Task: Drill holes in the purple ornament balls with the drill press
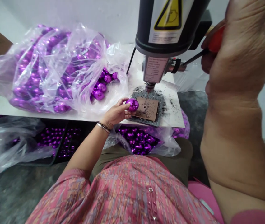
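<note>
Nearest, at two o'clock, the right hand (pixel 244 46) is raised, its fingers closed around a red knob (pixel 217 37) on a thin dark lever (pixel 195 57), probably because that is where the lever offers a hold. White and smooth, the table (pixel 176 119) runs from nine o'clock to past the middle. Over its ten o'clock part sprawls a clear, crinkled plastic bag (pixel 82 99) bulging with glossy purple balls; its mouth faces the middle, seemingly leaving the loose balls (pixel 98 95) within easy reach. At one o'clock stands the drill press (pixel 167 43), dark and cylindrical, with a yellow warning triangle (pixel 169 15). Towards eight o'clock, below the table, a black tray (pixel 59 147) carries more shiny balls; at six o'clock a second bag (pixel 169 147) of them sits by the lap. Beneath the drill, a grey base (pixel 138 94) bears a flat brown board (pixel 152 109). Just on the nine o'clock side of it, the left hand (pixel 117 112) pinches one purple ball (pixel 132 105) between thumb and fingers, apparently leaving most of its mirror-like curve exposed. Whether ball and board touch, I cannot tell. Smallest are the board's round hole (pixel 145 106) and the dark, crumbly shavings (pixel 168 104).
</note>
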{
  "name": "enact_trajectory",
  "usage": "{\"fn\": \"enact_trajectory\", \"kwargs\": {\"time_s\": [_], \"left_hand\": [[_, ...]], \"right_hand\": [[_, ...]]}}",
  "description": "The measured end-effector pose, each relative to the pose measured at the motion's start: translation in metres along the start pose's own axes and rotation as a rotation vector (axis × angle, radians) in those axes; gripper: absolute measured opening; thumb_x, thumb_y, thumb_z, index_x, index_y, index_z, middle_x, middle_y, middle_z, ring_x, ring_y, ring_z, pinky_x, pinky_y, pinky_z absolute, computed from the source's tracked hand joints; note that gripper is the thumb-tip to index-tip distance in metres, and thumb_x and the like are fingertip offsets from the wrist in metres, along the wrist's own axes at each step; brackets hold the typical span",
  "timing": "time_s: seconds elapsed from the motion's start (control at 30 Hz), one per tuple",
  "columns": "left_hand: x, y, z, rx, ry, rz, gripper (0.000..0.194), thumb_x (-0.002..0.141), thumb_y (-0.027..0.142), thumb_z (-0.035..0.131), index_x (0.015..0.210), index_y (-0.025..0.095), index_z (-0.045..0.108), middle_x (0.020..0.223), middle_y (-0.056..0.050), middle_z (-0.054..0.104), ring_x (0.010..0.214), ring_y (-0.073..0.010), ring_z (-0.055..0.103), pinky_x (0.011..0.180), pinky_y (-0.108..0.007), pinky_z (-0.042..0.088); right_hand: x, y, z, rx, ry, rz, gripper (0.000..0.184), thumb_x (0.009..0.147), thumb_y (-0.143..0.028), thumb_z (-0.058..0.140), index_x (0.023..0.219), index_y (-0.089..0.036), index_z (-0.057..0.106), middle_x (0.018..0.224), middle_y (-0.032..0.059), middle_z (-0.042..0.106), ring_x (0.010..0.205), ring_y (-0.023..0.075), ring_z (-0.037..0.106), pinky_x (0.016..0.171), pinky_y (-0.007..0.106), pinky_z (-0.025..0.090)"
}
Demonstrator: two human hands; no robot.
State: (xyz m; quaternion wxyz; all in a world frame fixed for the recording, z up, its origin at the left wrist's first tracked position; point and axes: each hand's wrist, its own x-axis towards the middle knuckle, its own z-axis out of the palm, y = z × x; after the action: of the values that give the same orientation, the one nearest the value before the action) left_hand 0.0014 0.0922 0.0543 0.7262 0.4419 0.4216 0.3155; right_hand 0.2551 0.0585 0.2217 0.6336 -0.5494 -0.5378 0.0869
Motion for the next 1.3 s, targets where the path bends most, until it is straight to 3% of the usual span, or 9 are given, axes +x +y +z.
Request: {"fn": "enact_trajectory", "kwargs": {"time_s": [0.13, 0.27, 0.4, 0.57, 0.8, 0.97, 1.07, 1.17, 1.3], "left_hand": [[0.009, 0.006, 0.015, 0.184, 0.058, 0.057, 0.058, 0.068, 0.034, 0.09, 0.121, 0.022, 0.068, 0.112, -0.005, 0.076, 0.087, -0.0158, 0.07, 0.071, -0.027, 0.053], [0.021, 0.008, 0.023, 0.392, 0.07, 0.135, 0.048, 0.071, 0.036, 0.087, 0.112, 0.017, 0.074, 0.102, -0.006, 0.075, 0.089, -0.0181, 0.067, 0.078, -0.031, 0.054], [0.033, 0.006, 0.022, 0.545, 0.105, 0.225, 0.055, 0.066, 0.036, 0.09, 0.115, 0.017, 0.073, 0.103, -0.006, 0.075, 0.095, -0.0203, 0.067, 0.089, -0.033, 0.054], [0.042, 0.005, 0.025, 0.698, 0.148, 0.234, 0.07, 0.063, 0.033, 0.092, 0.128, 0.016, 0.071, 0.113, -0.006, 0.077, 0.102, -0.0224, 0.068, 0.098, -0.036, 0.054], [0.042, 0.009, 0.037, 0.918, 0.143, 0.239, 0.075, 0.07, 0.028, 0.089, 0.141, 0.015, 0.068, 0.125, -0.008, 0.078, 0.111, -0.0252, 0.071, 0.106, -0.037, 0.054], [0.045, 0.013, 0.046, 1.088, 0.098, 0.294, 0.073, 0.072, 0.021, 0.087, 0.143, 0.015, 0.068, 0.131, -0.01, 0.076, 0.122, -0.0291, 0.069, 0.114, -0.039, 0.052], [0.046, 0.012, 0.048, 1.157, 0.068, 0.348, 0.077, 0.073, 0.017, 0.085, 0.147, 0.014, 0.065, 0.141, -0.013, 0.071, 0.133, -0.0315, 0.065, 0.123, -0.042, 0.046], [0.046, 0.009, 0.045, 1.154, 0.009, 0.346, 0.085, 0.076, 0.023, 0.086, 0.156, 0.014, 0.057, 0.15, -0.016, 0.066, 0.139, -0.0323, 0.061, 0.126, -0.045, 0.044], [0.047, 0.006, 0.042, 1.107, -0.009, 0.362, 0.087, 0.082, 0.04, 0.086, 0.157, 0.012, 0.054, 0.153, -0.019, 0.062, 0.142, -0.0335, 0.058, 0.124, -0.044, 0.044]], "right_hand": [[-0.002, -0.001, 0.003, -0.005, 0.052, -0.066, 0.056, 0.107, -0.055, 0.033, 0.092, -0.007, 0.059, 0.069, 0.0002, 0.039, 0.076, -0.0044, 0.045, 0.081, 0.012, 0.036], [-0.006, -0.009, 0.005, -0.02, 0.006, -0.012, 0.044, 0.108, -0.042, 0.033, 0.091, -0.006, 0.052, 0.074, -0.0029, 0.041, 0.07, -0.0094, 0.04, 0.08, 0.011, 0.033], [-0.008, -0.015, 0.004, 0.041, -0.007, 0.005, 0.051, 0.104, -0.053, 0.033, 0.09, -0.007, 0.052, 0.069, -0.0054, 0.041, 0.066, -0.01, 0.037, 0.075, 0.01, 0.032], [-0.008, -0.022, 0.001, -0.032, -0.06, 0.027, 0.042, 0.104, -0.033, 0.023, 0.08, -0.007, 0.046, 0.065, -0.0069, 0.041, 0.063, -0.0124, 0.027, 0.073, 0.009, 0.026], [-0.008, -0.016, 0.002, -0.082, -0.012, 0.017, 0.061, 0.101, -0.062, 0.029, 0.071, -0.009, 0.038, 0.062, -0.0027, 0.035, 0.06, -0.009, 0.032, 0.069, 0.012, 0.027], [-0.009, -0.021, 0.001, -0.078, -0.023, 0.027, 0.067, 0.102, -0.064, 0.01, 0.073, -0.009, 0.038, 0.064, -0.0011, 0.036, 0.06, -0.0096, 0.031, 0.068, 0.009, 0.027], [-0.009, -0.023, 0.0, -0.082, -0.018, 0.029, 0.06, 0.102, -0.057, 0.017, 0.072, -0.009, 0.036, 0.065, -0.0016, 0.035, 0.061, -0.0106, 0.03, 0.068, 0.008, 0.027], [-0.008, -0.02, 0.0, -0.066, -0.032, 0.002, 0.053, 0.101, -0.052, 0.028, 0.072, -0.009, 0.037, 0.064, -0.0025, 0.034, 0.062, -0.0111, 0.031, 0.068, 0.009, 0.025], [-0.008, -0.012, 0.002, -0.027, -0.013, 0.043, 0.064, 0.1, -0.062, 0.029, 0.075, -0.007, 0.045, 0.063, -0.0027, 0.037, 0.062, -0.0108, 0.038, 0.068, 0.006, 0.03]]}}
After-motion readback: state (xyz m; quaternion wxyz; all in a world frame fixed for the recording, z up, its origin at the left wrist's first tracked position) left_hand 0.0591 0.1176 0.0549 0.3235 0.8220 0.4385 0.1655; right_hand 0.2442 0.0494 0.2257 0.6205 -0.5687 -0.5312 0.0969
